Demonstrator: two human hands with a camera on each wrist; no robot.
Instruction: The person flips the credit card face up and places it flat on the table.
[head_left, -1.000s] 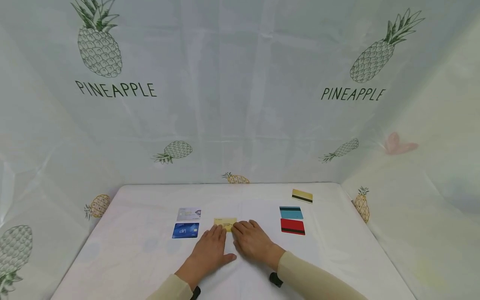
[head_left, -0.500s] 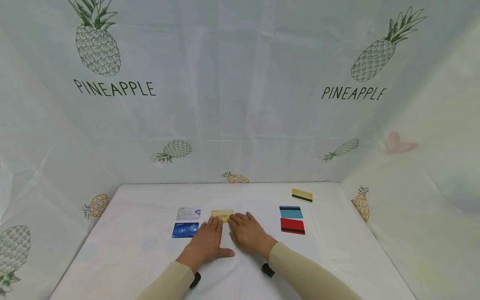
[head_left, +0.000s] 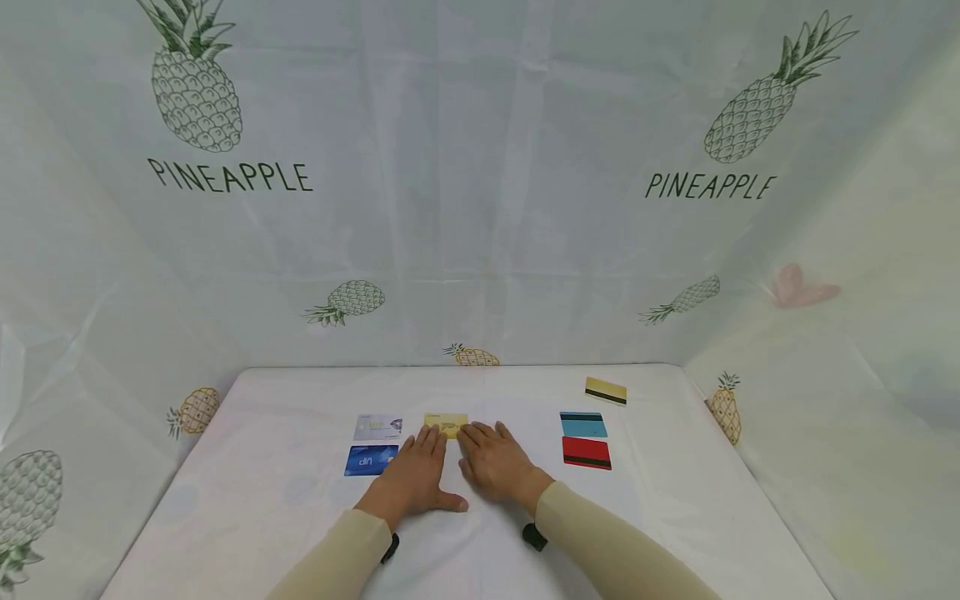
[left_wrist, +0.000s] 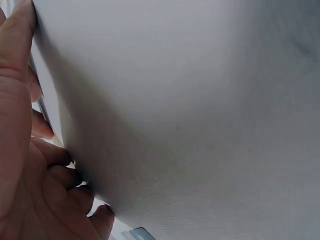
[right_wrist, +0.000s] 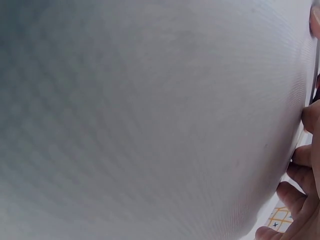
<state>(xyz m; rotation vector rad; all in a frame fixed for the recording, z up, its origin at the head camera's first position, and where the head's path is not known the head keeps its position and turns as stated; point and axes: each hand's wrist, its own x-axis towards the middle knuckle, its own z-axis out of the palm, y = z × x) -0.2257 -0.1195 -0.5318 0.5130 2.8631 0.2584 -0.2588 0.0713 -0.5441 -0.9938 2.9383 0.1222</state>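
Note:
A gold card (head_left: 446, 422) lies flat near the middle of the white table in the head view. My left hand (head_left: 414, 477) rests its outstretched fingertips on the card's near edge, with its thumb spread to the right. At the card's lower right corner, the fingertips of my right hand (head_left: 497, 462) touch down, fingers side by side. To the left lie a silver card (head_left: 378, 427) and, nearer me, a blue card (head_left: 367, 460). Both wrist views show mostly pale cloth, with the left fingers (left_wrist: 55, 185) and right fingers (right_wrist: 300, 200) at the border; the gold card cannot be made out there.
On the right, a light blue card (head_left: 583, 425) and a red card (head_left: 587, 452) lie face down, dark stripes showing. Behind them is another gold card (head_left: 606, 391), slightly turned. A pineapple-print curtain (head_left: 480, 208) encloses the table (head_left: 675, 517) at the back and sides.
The gold card has slid away from me, until it is level with the silver card, and slightly left. Both hands moved forward with it. The other cards stayed put.

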